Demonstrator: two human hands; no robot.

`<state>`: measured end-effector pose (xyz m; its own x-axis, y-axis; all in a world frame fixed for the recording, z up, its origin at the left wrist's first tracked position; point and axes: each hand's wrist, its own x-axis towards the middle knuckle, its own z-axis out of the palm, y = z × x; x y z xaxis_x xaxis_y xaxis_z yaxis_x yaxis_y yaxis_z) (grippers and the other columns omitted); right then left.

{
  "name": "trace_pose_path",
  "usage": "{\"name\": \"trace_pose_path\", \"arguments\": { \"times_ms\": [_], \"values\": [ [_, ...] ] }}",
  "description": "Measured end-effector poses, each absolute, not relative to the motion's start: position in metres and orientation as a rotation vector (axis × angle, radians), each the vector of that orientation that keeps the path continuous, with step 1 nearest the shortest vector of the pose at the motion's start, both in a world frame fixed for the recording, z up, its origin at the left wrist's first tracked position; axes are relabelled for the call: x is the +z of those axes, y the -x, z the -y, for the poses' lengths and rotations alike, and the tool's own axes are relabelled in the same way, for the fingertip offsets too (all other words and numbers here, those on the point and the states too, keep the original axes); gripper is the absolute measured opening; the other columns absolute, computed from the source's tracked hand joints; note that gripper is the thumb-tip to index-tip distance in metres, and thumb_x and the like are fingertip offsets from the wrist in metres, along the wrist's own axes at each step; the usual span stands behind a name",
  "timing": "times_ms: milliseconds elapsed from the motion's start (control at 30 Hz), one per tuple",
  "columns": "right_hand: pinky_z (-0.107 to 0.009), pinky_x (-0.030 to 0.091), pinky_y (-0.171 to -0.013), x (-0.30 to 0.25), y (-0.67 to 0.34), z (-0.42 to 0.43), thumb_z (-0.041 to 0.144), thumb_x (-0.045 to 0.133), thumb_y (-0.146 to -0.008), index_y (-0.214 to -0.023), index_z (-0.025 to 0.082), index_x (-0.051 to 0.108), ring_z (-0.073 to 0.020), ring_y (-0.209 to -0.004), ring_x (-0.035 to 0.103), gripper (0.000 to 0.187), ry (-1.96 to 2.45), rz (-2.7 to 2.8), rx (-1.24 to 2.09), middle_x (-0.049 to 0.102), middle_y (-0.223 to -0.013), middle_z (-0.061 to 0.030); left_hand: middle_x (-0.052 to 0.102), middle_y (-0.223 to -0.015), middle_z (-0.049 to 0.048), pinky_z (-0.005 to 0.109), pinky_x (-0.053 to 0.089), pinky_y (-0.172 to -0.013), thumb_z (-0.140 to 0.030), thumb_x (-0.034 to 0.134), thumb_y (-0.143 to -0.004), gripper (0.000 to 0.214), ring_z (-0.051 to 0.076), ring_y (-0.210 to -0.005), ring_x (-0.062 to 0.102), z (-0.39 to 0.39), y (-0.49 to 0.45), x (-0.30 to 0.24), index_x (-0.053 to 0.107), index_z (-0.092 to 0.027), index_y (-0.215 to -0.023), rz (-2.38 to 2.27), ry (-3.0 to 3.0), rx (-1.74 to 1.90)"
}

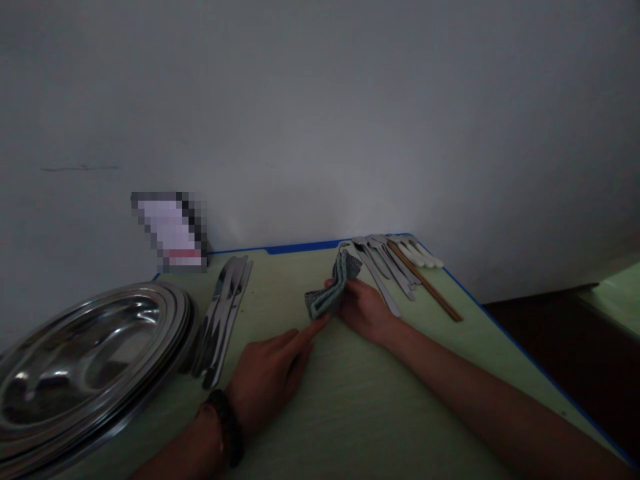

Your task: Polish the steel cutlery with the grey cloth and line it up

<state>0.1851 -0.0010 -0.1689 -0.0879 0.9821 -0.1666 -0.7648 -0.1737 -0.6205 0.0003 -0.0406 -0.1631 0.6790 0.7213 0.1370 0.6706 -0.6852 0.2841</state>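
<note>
- Flanked left by trays [95, 373], knives [231, 313]; right by cutlery [393, 268], chopsticks [425, 281].
- Bounded by wall [320, 120] beyond blue bench edge [305, 247].
- Clasping cloth [341, 277] in curled right hand [367, 308]; pointing with half-open left hand [273, 367], grip unclear.

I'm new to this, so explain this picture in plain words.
No machine here: a person works bare-handed, filmed forward and down by a head-worn camera. The right hand holds a folded grey-green patterned cloth; the left hand stretches a finger to its lower edge, though contact is hard to tell. On the pale green, blue-edged table lie a stack of shiny oval steel trays and silver metal knives at left, silver metal cutlery and slender brown chopsticks at right.
</note>
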Motion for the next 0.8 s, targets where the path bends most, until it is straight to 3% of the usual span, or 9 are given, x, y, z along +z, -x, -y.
{"name": "trace_pose_path", "arguments": {
  "times_ms": [300, 500, 667, 800],
  "values": [
    [-0.028, 0.051, -0.070, -0.177, -0.195, -0.017, 0.016, 0.055, -0.072, -0.063, 0.022, 0.055, -0.0126, -0.058, 0.057, 0.011, 0.755, 0.263, 1.329, 0.059, -0.055, 0.0051, 0.066, -0.104, -0.0002, 0.031, 0.051, -0.074, -0.022, 0.034, -0.092, 0.051, 0.017, -0.083, 0.066, 0.042, 0.000, -0.161, 0.020, -0.036, -0.138, -1.113, -2.661, 0.379],
    [-0.028, 0.048, -0.082, -0.180, -0.168, 0.006, 0.021, 0.055, -0.077, -0.078, 0.021, 0.060, -0.0133, -0.081, 0.061, 0.005, 0.711, 0.295, 1.386, 0.067, -0.079, 0.0017, 0.067, -0.105, 0.0000, 0.030, 0.051, -0.074, -0.022, 0.034, -0.092, 0.045, 0.017, -0.084, 0.066, 0.041, 0.000, -0.161, 0.031, -0.033, -0.135, -1.124, -2.618, 0.408],
    [-0.030, 0.048, -0.083, -0.180, -0.156, 0.017, 0.024, 0.056, -0.077, -0.083, 0.021, 0.062, -0.0133, -0.079, 0.062, 0.008, 0.722, 0.366, 1.446, 0.068, -0.082, 0.0018, 0.065, -0.112, 0.0017, 0.032, 0.050, -0.077, -0.025, 0.033, -0.092, 0.045, 0.019, -0.091, 0.065, 0.041, -0.001, -0.161, 0.028, -0.031, -0.136, -1.209, -2.586, 0.391],
    [-0.029, 0.048, -0.081, -0.175, -0.168, 0.004, 0.019, 0.051, -0.078, -0.077, 0.021, 0.061, -0.0130, -0.076, 0.062, 0.010, 0.728, 0.276, 1.426, 0.069, -0.077, 0.0019, 0.068, -0.102, 0.0017, 0.030, 0.049, -0.072, -0.029, 0.034, -0.092, 0.045, 0.020, -0.085, 0.067, 0.040, -0.002, -0.160, 0.026, -0.029, -0.137, -1.259, -2.553, 0.350]
  ]
}}
